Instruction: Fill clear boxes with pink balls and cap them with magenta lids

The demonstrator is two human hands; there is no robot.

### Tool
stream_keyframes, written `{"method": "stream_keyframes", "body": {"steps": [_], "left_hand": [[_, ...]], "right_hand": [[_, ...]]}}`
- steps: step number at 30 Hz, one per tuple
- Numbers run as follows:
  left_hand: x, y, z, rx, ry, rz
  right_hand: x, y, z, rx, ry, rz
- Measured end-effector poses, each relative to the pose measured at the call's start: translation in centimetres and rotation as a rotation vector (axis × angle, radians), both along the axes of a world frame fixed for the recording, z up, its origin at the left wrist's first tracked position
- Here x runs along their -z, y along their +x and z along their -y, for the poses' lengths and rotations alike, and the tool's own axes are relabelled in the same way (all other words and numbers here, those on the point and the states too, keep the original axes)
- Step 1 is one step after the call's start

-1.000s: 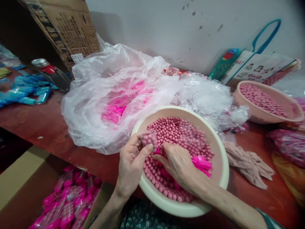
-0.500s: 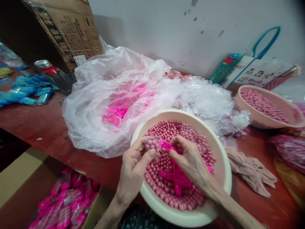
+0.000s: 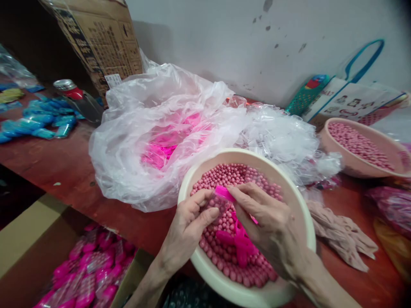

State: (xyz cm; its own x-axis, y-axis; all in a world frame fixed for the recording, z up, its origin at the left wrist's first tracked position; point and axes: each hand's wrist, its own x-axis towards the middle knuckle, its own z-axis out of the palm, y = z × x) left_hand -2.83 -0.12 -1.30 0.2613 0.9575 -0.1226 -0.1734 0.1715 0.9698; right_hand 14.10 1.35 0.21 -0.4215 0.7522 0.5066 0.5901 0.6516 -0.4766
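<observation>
My left hand [image 3: 183,233] holds a small clear plastic container [image 3: 215,206] with pink beads inside, pinched between thumb and fingers. At its mouth sits a bright pink cap [image 3: 224,193], gripped by the fingertips of my right hand [image 3: 272,220]. Whether the cap is fully seated I cannot tell. Both hands are over a cream basin [image 3: 308,222] of round pink beads [image 3: 229,273]. Several more bright pink caps [image 3: 240,244] lie on the beads, partly hidden under my right hand.
A translucent bag [image 3: 122,175] of pink pieces stands behind the basin, beside a heap of clear plastic containers [image 3: 279,132]. A pink bowl [image 3: 334,149] of beads and a beige cloth [image 3: 343,235] are at right. Lower left, a cardboard box [image 3: 28,239] holds pink-capped containers [image 3: 86,269].
The pink cap has moved from beside the container onto its mouth, and my right hand has turned over it. The whole view has shifted slightly.
</observation>
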Motion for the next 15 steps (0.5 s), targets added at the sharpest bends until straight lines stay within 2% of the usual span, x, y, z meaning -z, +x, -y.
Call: {"method": "stream_keyframes", "body": {"steps": [3,6,11,15], "left_hand": [[0.0,-0.1,-0.1,0.043,-0.032,0.079],[0.2,-0.1,-0.2,0.063,-0.060,0.097],[0.2,0.0,-0.3,0.024,-0.013,0.023],[0.3,0.2,-0.1,0.006,-0.023,0.067]], "right_hand": [[-1.0,0.5,-0.5,-0.120,-0.087,-0.057],[-0.9,0.7,-0.5,-0.163,-0.094,-0.106],[0.3,0.1,0.4,-0.028,0.136,0.023],[0.6,-0.4,0.7,-0.011,0.122,-0.003]]}}
